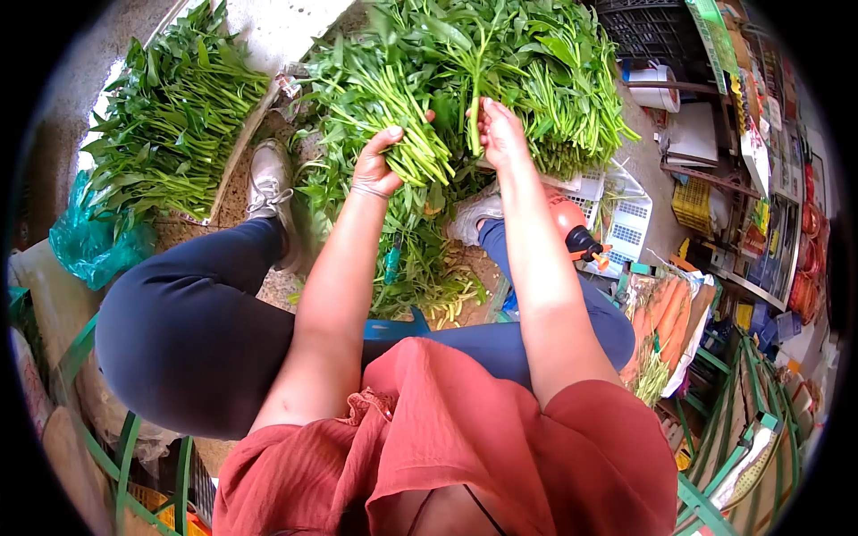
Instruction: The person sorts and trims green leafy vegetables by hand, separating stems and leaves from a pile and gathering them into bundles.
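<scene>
My left hand (379,163) is closed around a thick bunch of water spinach (418,150), its cut stem ends pointing down toward me and its leaves away. Beside it, my right hand (501,134) pinches a few upright stalks of water spinach (475,112) between thumb and fingers. A gap separates the two hands. Both are over a large heap of the same greens (576,98), whose stems point to the lower right. Loose leaves and trimmed bits (420,277) lie between my feet, with a teal-handled tool (391,261) among them, its kind unclear.
At left, more stacked greens (170,129) lie by a teal plastic bag (96,234). An orange spray bottle (567,219) and a white plastic crate (626,219) stand right of my knee. Further right are bagged carrots (666,313), a metal shelf (710,174) and green metal frames (751,402).
</scene>
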The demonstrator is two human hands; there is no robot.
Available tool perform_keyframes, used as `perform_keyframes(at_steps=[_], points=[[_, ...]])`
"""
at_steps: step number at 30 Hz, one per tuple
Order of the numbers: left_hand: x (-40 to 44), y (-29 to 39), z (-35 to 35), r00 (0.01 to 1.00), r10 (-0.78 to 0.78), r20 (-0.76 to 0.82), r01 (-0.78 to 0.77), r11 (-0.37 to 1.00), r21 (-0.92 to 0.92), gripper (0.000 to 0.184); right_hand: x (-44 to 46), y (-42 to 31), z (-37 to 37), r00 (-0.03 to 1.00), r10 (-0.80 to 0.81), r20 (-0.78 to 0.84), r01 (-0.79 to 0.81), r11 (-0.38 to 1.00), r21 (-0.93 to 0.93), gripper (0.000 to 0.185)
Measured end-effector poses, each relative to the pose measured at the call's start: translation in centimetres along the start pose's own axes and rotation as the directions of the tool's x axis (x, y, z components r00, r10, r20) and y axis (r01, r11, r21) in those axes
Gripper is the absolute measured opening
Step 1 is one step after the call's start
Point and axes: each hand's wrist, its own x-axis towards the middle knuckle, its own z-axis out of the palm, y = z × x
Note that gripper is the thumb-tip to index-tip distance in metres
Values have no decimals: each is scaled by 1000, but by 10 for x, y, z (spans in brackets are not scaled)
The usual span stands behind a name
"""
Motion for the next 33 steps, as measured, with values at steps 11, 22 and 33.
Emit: perform_keyframes(at_steps=[11,22,33], points=[[-2,-10,-4,999,-39,16,39,999,-8,55,-34,9,30,981,-184,64,178,980,85,17],[-1,-9,5,997,-10,81,12,999,-31,63,4,-15,8,657,-745,117,224,45,-974,30],[7,14,13,956,249,154,-211,950,-230,57,39,-53,-14,972,-233,34,210,793,-572,24]])
